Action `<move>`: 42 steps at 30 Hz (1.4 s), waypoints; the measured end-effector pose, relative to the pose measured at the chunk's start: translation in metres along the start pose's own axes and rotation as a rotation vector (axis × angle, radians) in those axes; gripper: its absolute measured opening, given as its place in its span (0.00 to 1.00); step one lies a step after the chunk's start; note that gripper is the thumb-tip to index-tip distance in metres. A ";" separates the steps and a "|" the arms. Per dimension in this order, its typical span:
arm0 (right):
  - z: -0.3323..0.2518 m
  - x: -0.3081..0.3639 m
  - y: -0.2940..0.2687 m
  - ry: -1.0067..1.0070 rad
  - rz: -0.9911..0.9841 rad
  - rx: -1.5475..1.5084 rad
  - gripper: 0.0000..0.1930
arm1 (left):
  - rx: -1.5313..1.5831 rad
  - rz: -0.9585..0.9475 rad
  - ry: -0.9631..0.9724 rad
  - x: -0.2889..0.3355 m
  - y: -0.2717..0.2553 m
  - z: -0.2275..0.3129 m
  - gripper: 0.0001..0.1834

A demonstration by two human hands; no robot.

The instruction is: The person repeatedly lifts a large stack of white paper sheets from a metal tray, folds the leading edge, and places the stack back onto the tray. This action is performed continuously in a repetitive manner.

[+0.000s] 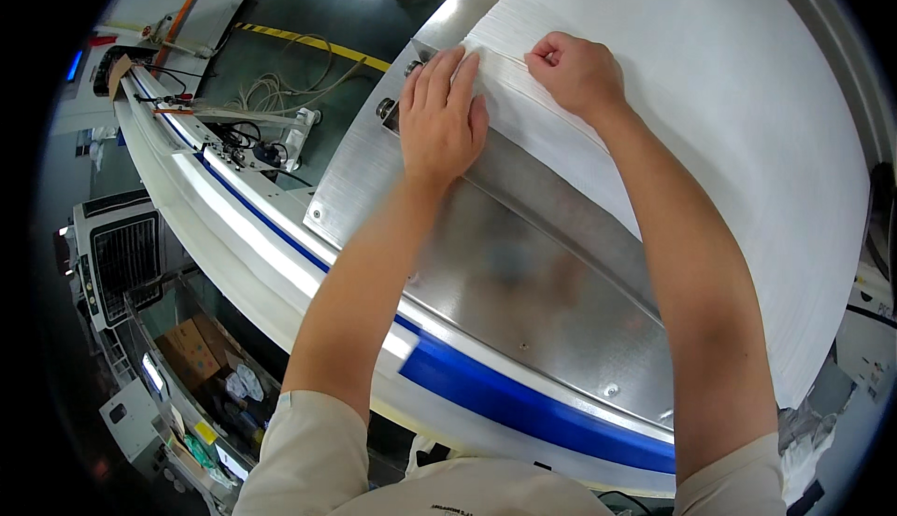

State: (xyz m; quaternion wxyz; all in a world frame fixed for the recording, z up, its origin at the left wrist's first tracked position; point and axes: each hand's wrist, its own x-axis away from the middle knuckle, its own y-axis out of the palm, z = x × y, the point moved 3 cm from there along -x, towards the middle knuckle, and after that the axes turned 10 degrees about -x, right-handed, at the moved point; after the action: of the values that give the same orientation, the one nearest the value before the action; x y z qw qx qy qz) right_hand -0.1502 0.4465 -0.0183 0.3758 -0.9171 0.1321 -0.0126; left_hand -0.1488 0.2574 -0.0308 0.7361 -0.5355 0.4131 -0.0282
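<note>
So both bare hands are up at the top middle here, working around a big white stack of thin, finely ribbed sheet material (747, 161) that takes up most of the right side of a brushed-metal surface (505, 282). The left hand (441, 119) is palm down with its fingers stretched out, its grip spread pretty flat, lying over the end of a long grey metal guide bar (561, 231), fingertips by the near corner of the stack. Can't make out if there's anything under that palm. The right hand (577, 75) is farther in over the white stuff, fingers curled into a loose fist with thumb and forefinger tips close together, right by a crease-like line running along the sheets. Honestly can't tell whether that grip has a sheet edge pinched or is just resting there. Two dark round knobs (385, 108) sit just left of the left hand, at the bar's end. A shiny blue strip (523, 404) runs along the near side of the metal. Off to the left there's yellow-and-black floor tape (346, 52), a loose tangle of pale cable (271, 96) and a brown cardboard box (190, 353) lower down.
</note>
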 end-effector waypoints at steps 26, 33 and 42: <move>-0.008 0.074 -0.020 -0.076 0.001 -0.096 0.12 | -0.008 -0.377 0.412 -0.010 -0.017 -0.028 0.18; 0.110 0.267 -0.142 0.285 0.252 0.468 0.21 | -0.454 -0.917 0.528 -0.053 -0.032 0.007 0.29; 0.307 0.497 -0.363 0.654 0.314 0.749 0.33 | -0.794 -0.926 0.577 -0.044 0.040 -0.041 0.15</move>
State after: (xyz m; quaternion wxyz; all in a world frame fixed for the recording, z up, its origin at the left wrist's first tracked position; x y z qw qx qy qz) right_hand 0.4513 0.7797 -0.0246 0.6148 -0.6369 0.3651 -0.2884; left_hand -0.2204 0.2643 -0.0411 0.2557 -0.8583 0.2997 -0.3288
